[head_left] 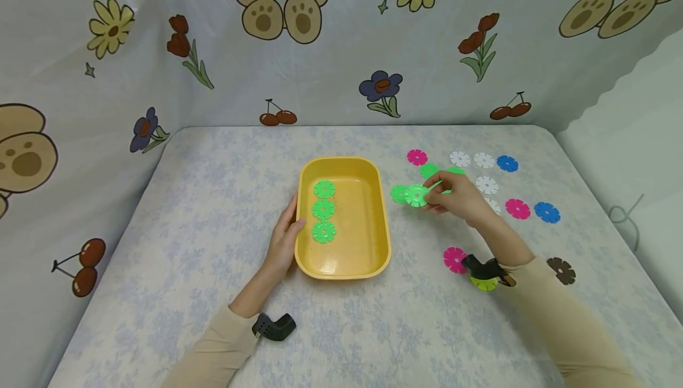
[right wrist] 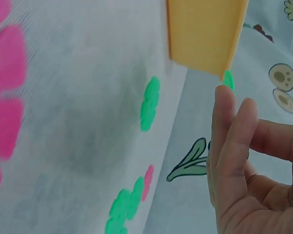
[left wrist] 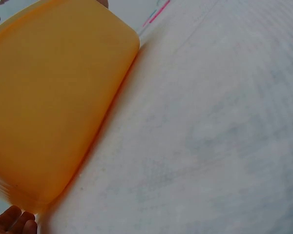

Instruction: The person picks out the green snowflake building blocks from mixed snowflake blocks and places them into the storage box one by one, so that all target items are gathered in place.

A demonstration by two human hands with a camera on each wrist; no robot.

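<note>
A yellow plastic tray sits on the table with several green snowflake discs in a column along its left side. My left hand grips the tray's left wall, thumb over the rim; the left wrist view shows the tray's outer wall and a few fingertips. To the right of the tray, my right hand pinches a green snowflake disc above the table. In the right wrist view only a sliver of that disc shows past the fingers. Another green disc lies just beside it.
White, blue and pink discs lie scattered on the right of the table, with more green ones partly behind the right hand. A brown disc is at far right; a yellow-green disc lies under the right wrist camera.
</note>
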